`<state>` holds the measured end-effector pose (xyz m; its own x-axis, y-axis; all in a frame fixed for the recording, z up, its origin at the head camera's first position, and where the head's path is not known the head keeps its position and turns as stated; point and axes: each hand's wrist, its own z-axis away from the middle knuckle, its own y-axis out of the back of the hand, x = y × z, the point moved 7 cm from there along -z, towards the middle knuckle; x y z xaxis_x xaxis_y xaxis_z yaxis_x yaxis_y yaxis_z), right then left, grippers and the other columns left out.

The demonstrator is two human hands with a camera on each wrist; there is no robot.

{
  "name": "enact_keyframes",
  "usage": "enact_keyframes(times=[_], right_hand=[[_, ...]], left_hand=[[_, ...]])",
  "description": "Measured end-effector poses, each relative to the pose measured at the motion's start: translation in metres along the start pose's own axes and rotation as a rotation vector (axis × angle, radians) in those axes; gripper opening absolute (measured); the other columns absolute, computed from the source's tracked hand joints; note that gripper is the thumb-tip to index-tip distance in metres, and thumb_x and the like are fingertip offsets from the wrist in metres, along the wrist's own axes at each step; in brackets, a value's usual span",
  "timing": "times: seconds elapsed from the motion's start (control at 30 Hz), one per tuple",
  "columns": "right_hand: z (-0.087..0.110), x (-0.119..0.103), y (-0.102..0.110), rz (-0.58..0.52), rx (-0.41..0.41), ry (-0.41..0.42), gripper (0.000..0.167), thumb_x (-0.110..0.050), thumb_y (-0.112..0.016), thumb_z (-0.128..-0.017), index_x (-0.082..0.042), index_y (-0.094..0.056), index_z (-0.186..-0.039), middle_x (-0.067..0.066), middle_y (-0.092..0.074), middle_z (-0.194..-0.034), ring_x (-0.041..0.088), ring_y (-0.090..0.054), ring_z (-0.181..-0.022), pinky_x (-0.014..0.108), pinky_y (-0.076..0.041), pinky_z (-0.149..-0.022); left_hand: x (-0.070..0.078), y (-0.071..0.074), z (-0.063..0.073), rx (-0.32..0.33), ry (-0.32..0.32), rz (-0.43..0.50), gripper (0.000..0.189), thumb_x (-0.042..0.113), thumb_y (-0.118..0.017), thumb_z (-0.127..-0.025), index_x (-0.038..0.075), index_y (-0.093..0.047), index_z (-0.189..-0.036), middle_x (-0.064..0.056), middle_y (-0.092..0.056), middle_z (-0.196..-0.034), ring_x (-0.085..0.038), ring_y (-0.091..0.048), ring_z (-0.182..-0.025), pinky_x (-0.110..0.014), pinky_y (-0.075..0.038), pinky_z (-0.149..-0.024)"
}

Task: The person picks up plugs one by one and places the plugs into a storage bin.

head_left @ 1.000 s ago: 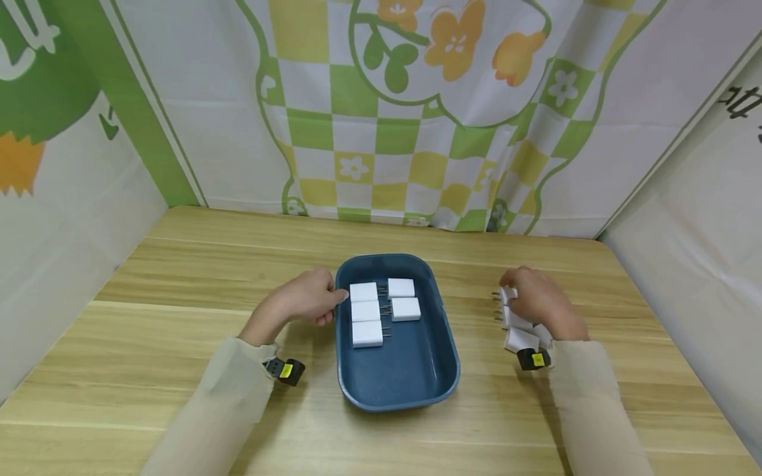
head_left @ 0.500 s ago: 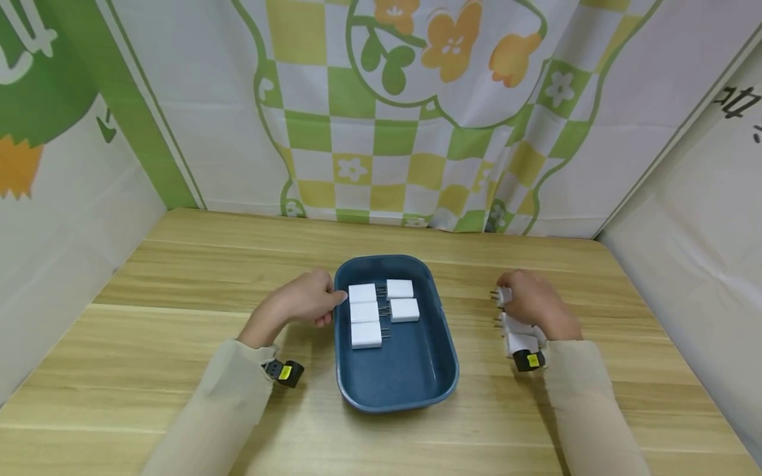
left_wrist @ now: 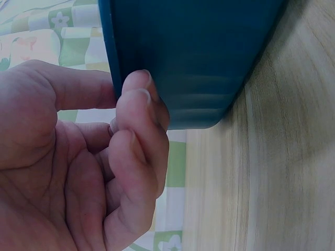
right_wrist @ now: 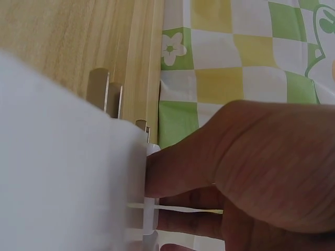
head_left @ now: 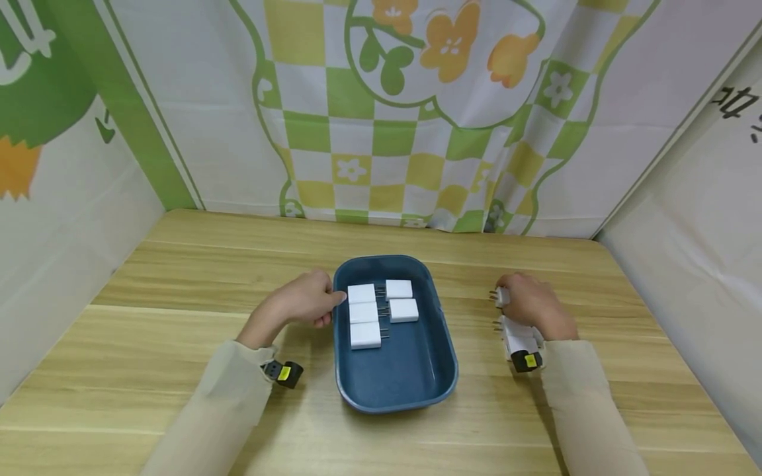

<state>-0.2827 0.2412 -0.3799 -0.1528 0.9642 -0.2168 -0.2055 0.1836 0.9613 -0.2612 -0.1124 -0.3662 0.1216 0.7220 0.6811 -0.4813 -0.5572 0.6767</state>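
In the head view a dark blue plastic tray (head_left: 405, 377) stands mid-table. Inside, three white plug chargers (head_left: 364, 313) line its left side, and two more chargers (head_left: 403, 309) sit to their right, prongs facing each other. My left hand (head_left: 303, 299) grips the tray's left wall, thumb at the rim and fingers curled outside, as the left wrist view confirms. To the right, my right hand (head_left: 534, 305) pinches a white charger (head_left: 503, 297) whose prongs point left. Just nearer lie other chargers (head_left: 518, 335), partly hidden by the hand and wrist; one charger (right_wrist: 63, 157) fills the right wrist view's foreground.
The wooden table (head_left: 196, 277) meets a patterned curtain (head_left: 387, 152) at its back edge. White cloth walls rise on both sides. A black wrist camera (head_left: 526, 360) hangs close over the loose chargers, and another camera (head_left: 290, 374) is on the left wrist.
A gap has opened between the charger in my right hand and the other chargers beside it. My left hand stays on the tray, and the chargers inside it have not moved.
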Motion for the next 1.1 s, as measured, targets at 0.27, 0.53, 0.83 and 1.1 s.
enact_keyframes(times=[0.27,0.53,0.83,1.1], right_hand=[[-0.001,0.001,0.0,0.014,0.025,-0.002,0.045,-0.001,-0.072,-0.085,0.004,-0.064,-0.129,0.029,-0.059,-0.131,0.047,-0.057,-0.115,0.071,-0.032,-0.096],[0.001,-0.001,0.004,0.024,0.039,-0.001,0.047,-0.001,-0.073,-0.084,0.003,-0.063,-0.13,0.027,-0.061,-0.13,0.045,-0.057,-0.116,0.07,-0.032,-0.094],[0.011,-0.011,0.02,0.018,0.107,0.031,0.048,-0.007,-0.077,-0.083,0.002,-0.065,-0.128,0.025,-0.064,-0.12,0.043,-0.06,-0.109,0.07,-0.033,-0.093],[0.022,-0.025,0.034,0.045,0.153,0.073,0.047,-0.014,-0.076,-0.087,0.001,-0.064,-0.129,0.022,-0.064,-0.117,0.043,-0.061,-0.106,0.068,-0.036,-0.09]], left_hand=[[0.0,0.001,0.002,0.003,0.005,0.012,0.044,0.016,-0.054,-0.105,0.004,-0.063,-0.063,-0.003,-0.057,-0.055,-0.015,-0.052,-0.049,-0.025,-0.039,-0.051],[-0.002,-0.001,0.001,0.002,0.018,0.02,0.044,0.016,-0.053,-0.105,0.003,-0.063,-0.065,-0.004,-0.057,-0.055,-0.013,-0.051,-0.048,-0.024,-0.038,-0.051],[-0.003,-0.002,0.0,-0.004,0.034,0.019,0.043,0.016,-0.053,-0.105,0.002,-0.065,-0.066,-0.003,-0.056,-0.055,-0.013,-0.05,-0.047,-0.023,-0.038,-0.05],[-0.003,-0.002,-0.001,0.002,0.02,0.023,0.043,0.015,-0.053,-0.105,0.001,-0.065,-0.067,-0.004,-0.056,-0.055,-0.013,-0.05,-0.047,-0.023,-0.039,-0.05]])
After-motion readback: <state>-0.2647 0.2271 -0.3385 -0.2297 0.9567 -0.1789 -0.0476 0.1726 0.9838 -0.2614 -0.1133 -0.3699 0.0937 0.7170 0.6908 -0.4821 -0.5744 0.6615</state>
